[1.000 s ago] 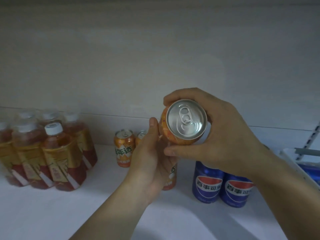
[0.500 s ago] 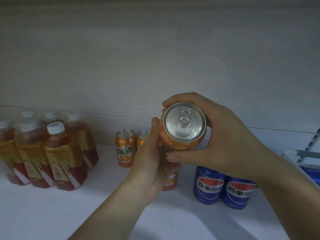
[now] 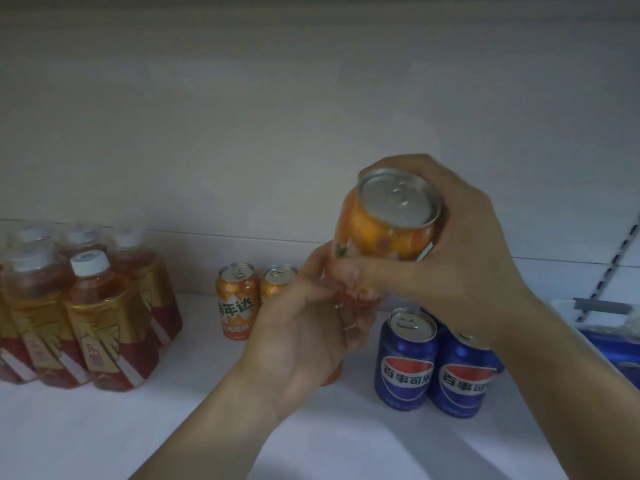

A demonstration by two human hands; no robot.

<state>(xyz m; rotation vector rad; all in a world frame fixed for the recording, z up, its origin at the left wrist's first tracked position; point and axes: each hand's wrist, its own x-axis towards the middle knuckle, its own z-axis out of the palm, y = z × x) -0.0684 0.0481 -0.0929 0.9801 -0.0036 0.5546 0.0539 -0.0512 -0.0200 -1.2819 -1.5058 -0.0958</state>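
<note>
An orange soda can is held in the air above the white shelf, tilted so that its silver top faces me. My right hand grips it from the right, fingers round the back and thumb across the front. My left hand is below and to the left, with its thumb and curled fingers on the can's lower end. A sliver of another orange can shows behind the left palm, standing on the shelf.
Two blue Pepsi cans stand under my right wrist. Two more orange cans stand at the back wall. A wrapped pack of several red tea bottles fills the left. A white bin with blue packs is at the right edge.
The held can has risen a little and moved right, and it has tipped so more of its orange side shows. My left hand has followed it at the lower end.
</note>
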